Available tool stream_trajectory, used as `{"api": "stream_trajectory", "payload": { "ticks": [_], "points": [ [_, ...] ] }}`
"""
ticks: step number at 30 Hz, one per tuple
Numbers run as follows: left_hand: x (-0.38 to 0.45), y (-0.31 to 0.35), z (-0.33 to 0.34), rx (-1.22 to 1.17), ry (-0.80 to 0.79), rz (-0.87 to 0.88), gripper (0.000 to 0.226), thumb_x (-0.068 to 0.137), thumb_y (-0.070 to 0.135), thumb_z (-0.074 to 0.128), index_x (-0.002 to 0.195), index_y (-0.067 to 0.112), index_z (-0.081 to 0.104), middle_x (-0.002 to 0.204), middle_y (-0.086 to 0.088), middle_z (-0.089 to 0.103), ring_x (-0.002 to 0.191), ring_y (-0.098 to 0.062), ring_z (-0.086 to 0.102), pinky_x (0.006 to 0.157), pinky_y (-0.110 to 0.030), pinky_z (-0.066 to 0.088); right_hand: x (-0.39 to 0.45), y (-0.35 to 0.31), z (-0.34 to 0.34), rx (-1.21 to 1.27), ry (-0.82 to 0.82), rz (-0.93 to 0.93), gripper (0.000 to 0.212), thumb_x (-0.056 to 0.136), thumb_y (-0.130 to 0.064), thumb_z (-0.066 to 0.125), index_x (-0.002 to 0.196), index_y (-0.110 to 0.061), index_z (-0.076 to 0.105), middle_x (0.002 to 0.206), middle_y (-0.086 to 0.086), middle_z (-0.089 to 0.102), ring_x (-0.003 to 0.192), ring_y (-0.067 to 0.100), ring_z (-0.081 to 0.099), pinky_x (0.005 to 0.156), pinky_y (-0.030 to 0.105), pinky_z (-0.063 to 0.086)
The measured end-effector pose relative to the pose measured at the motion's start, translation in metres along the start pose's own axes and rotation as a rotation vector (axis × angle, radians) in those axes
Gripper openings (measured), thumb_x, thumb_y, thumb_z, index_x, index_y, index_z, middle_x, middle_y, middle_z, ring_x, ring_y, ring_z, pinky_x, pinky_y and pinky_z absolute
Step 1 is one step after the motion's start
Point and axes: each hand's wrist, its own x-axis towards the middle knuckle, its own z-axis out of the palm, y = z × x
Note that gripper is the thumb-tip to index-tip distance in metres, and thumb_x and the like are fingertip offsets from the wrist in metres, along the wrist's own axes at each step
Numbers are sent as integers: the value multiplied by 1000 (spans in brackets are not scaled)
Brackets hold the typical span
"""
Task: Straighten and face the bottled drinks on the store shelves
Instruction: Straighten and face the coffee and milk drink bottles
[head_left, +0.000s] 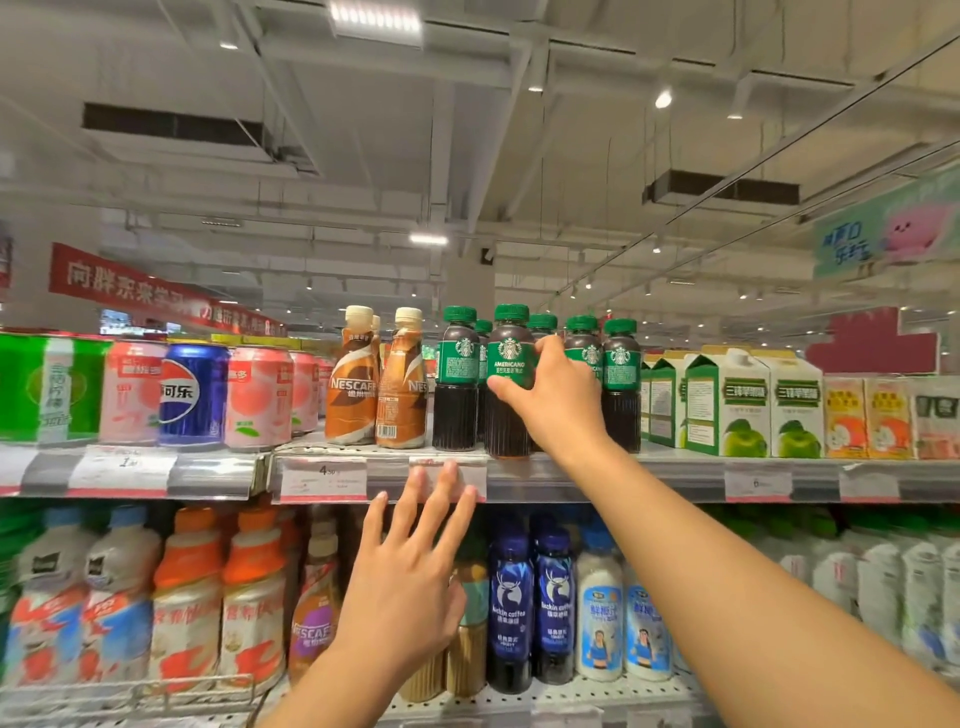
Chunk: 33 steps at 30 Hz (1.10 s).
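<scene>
**Top shelf: Americano bottle at front edge**

Right hand (558, 400): fingers grasping the Americano bottle (510, 382), upright at the top shelf (649, 475) front edge. Left hand (410, 577): fingers released, spread below the shelf lip. Two Nescafé bottles (356, 387) stand front left; narrow gaps between bottles.

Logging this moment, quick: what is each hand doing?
Left hand: open, fingers spread, holding nothing.
Right hand: gripping the Americano bottle.
</scene>
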Motion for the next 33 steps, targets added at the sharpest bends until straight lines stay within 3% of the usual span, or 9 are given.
{"api": "stream_trajectory", "payload": {
  "ticks": [5, 8, 13, 21, 24, 28, 33],
  "points": [
    [0, -1, 0, -6, -5, 5, 97, 74, 45, 60, 161, 24, 21, 170, -5, 9, 155, -36, 13, 115, -62, 31, -6, -1, 0, -87, 24, -18, 69, 89, -62, 66, 133, -12, 49, 116, 11, 68, 107, 34, 65, 87, 42, 55],
    [0, -2, -1, -9, -15, 9, 98, 74, 46, 59, 161, 24, 20, 170, -5, 8, 155, -36, 12, 115, -62, 31, -19, 4, 2, -78, 10, 0, 72, 85, -63, 68, 136, -19, 44, 112, 7, 70, 106, 33, 66, 86, 42, 55],
    [0, 1, -1, -20, -3, -6, 97, 77, 45, 57, 162, 25, 16, 170, -4, 2, 156, -35, 6, 116, -62, 26, -49, 22, 11, -158, 5, 28, 46, 87, -63, 64, 115, -29, 49, 98, -4, 72, 96, 29, 69, 80, 39, 55],
    [-1, 3, -2, -11, 19, -4, 98, 77, 49, 59, 162, 25, 16, 170, -4, 5, 155, -36, 5, 117, -62, 26, -41, 19, 23, -270, -36, -5, 33, 96, -53, 61, 109, -23, 67, 101, -2, 71, 99, 28, 66, 75, 36, 48],
    [0, 4, -9, -24, -3, -7, 92, 77, 48, 56, 160, 25, 23, 169, -4, 12, 154, -36, 13, 115, -60, 31, -41, 18, 22, -279, -49, -8, 29, 96, -50, 62, 100, -23, 68, 99, -1, 69, 97, 27, 66, 73, 35, 48],
    [6, 0, -30, -92, 18, 6, 69, 82, 46, 49, 147, 25, 46, 160, -2, 37, 143, -33, 41, 102, -49, 49, -37, 30, 2, -184, -80, 17, 21, 95, -45, 62, 98, -26, 71, 97, -2, 72, 94, 28, 67, 75, 34, 50],
    [28, -9, -61, -188, 149, -15, 52, 88, 33, 60, 138, 22, 54, 143, 2, 53, 129, -21, 50, 101, -38, 50, -26, 89, -31, 4, 112, 69, 12, 89, -35, 64, 80, -27, 66, 74, -12, 68, 73, 16, 65, 69, 33, 55]
  ]
}}
